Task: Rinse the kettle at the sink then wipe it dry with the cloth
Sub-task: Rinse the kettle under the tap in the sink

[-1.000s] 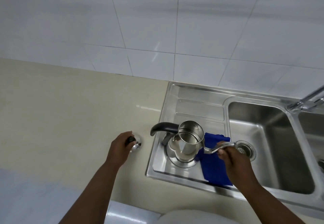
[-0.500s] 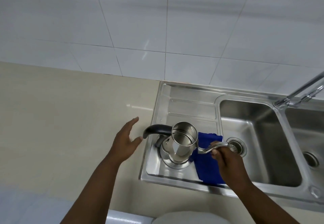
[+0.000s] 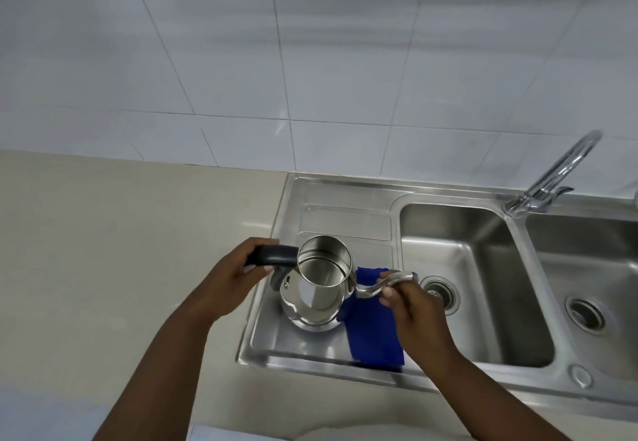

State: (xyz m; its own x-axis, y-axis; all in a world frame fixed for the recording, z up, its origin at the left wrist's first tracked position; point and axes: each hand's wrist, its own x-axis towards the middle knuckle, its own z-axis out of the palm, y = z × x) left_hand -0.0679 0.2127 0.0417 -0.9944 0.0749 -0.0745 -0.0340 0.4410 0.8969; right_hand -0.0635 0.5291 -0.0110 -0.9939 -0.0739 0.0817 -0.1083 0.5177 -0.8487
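A shiny steel kettle [image 3: 316, 294] with no lid stands on the sink's drainboard [image 3: 345, 216], its mouth open toward me. My left hand [image 3: 231, 282] is closed around its black handle [image 3: 276, 255] on the left. My right hand [image 3: 412, 306] pinches the curved steel spout [image 3: 386, 282] on the right. A blue cloth [image 3: 374, 330] lies flat on the drainboard, beside the kettle and partly under my right hand.
Two steel basins lie to the right, the nearer one [image 3: 483, 285] with a drain strainer [image 3: 442, 294]. A chrome faucet [image 3: 559, 175] rises between them at the back. Beige countertop [image 3: 121, 251] spreads left; white tiled wall behind.
My left hand left the lid knob on the counter, swung right and closed on the kettle's handle. The right hand stayed on the spout. The view tilted up; the lid is no longer seen.
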